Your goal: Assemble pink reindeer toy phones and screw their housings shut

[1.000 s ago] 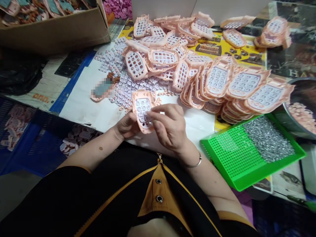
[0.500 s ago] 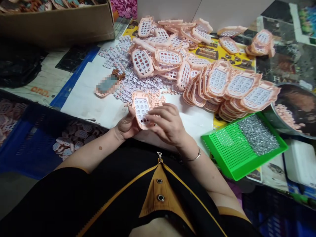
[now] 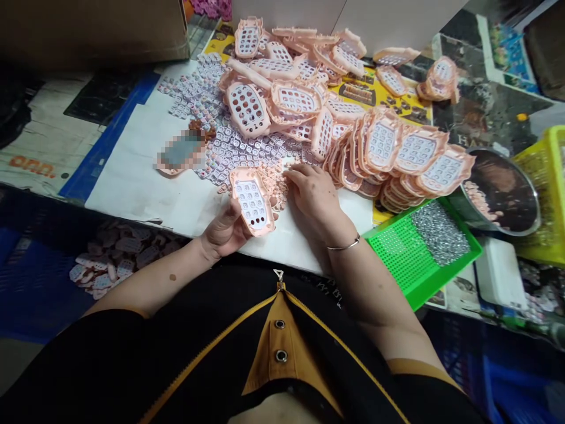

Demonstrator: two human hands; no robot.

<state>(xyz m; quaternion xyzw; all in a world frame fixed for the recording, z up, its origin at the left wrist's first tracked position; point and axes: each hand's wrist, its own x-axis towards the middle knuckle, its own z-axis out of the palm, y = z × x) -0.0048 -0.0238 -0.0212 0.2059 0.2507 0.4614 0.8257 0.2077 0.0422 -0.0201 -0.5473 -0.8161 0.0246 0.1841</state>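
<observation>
My left hand point(image 3: 223, 231) grips a peach plastic keypad shell point(image 3: 252, 202) from below, its white buttons facing up and a few holes bare near the bottom. My right hand point(image 3: 314, 192) rests palm down on the white sheet, fingertips on a small heap of loose peach button pieces point(image 3: 273, 176). Whether it has picked one up is hidden by the fingers. Sheets of white key pieces point(image 3: 233, 150) lie just beyond the shell.
A big pile of peach shells point(image 3: 304, 94) and a fanned stack of filled ones point(image 3: 410, 156) lie ahead. A green tray point(image 3: 397, 259) with small metal parts sits right, beside a metal bowl point(image 3: 501, 191) and yellow basket point(image 3: 549, 188). A cardboard box point(image 3: 92, 29) stands far left.
My right hand left the shell and reached forward onto the loose peach pieces. The left hand still holds the shell, now tilted left. The view shifted to the right.
</observation>
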